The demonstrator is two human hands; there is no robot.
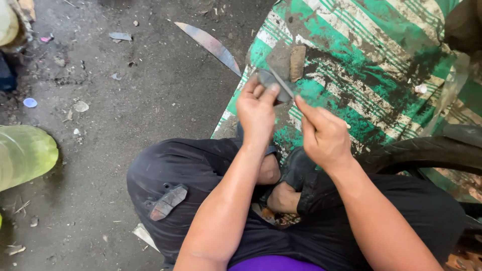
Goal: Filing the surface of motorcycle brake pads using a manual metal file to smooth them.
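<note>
A flat, dark grey, curved metal pad (271, 83) is gripped by the fingers of the left hand (257, 111), above the dirty green-and-white striped mat (381, 60). A thin pale blade-like strip (282, 83) is pinched by the right hand (324, 135) against the pad. At 11 o'clock a long curved metal blade (211, 46) lies on the concrete floor (125, 100). What the strip is cannot be made out.

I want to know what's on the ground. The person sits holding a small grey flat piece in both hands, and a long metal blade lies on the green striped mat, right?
Not quite. The long metal blade lies on the bare dirty ground, beside the green striped mat, as the head view shows. The left hand and right hand do hold the small grey flat piece.
</note>
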